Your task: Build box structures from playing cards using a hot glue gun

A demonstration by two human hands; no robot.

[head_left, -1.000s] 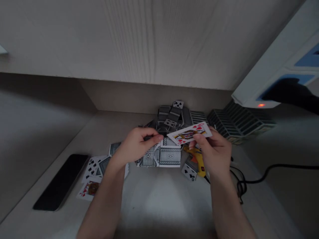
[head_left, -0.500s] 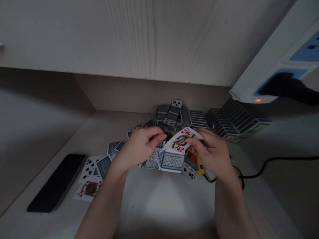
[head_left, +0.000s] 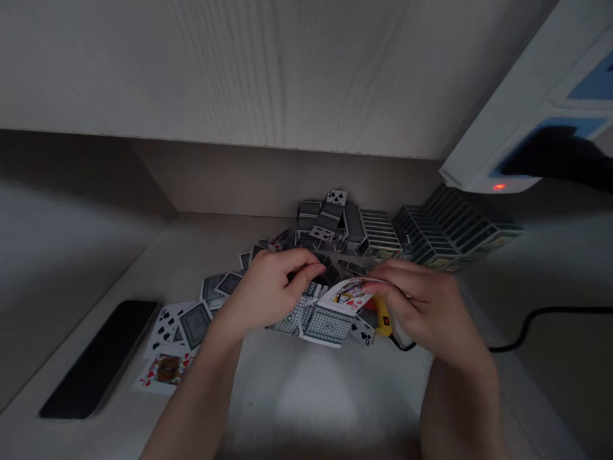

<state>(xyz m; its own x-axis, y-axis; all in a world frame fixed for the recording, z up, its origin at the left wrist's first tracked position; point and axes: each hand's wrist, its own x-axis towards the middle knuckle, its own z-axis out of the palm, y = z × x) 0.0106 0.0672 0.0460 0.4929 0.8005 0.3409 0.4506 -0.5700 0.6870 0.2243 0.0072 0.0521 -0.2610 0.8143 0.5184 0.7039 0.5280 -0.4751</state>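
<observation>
My right hand (head_left: 421,303) pinches a face-up playing card (head_left: 345,295), a hearts court card, by its right end between thumb and fingers. The card bows upward, and its lower left edge lies against a structure of folded cards (head_left: 328,324) with grey patterned backs. My left hand (head_left: 272,287) is over the left part of this structure, thumb and forefinger pressed together. Whatever those fingertips hold, if anything, is hidden. Just right of the structure, a yellow-handled tool (head_left: 383,316) with a cord lies partly behind my right hand, near a club card (head_left: 363,330).
A black phone (head_left: 100,358) lies at the left beside loose cards (head_left: 167,369). Behind my hands stand a folded-card pile (head_left: 328,217) and stacked card boxes (head_left: 443,230). A power strip (head_left: 507,137) with a red light hangs at the upper right, below a cabinet panel (head_left: 287,76).
My right hand has moved slightly right and down, and the card has tilted flatter and bent against the folded cards. My left hand keeps its pinch in nearly the same place.
</observation>
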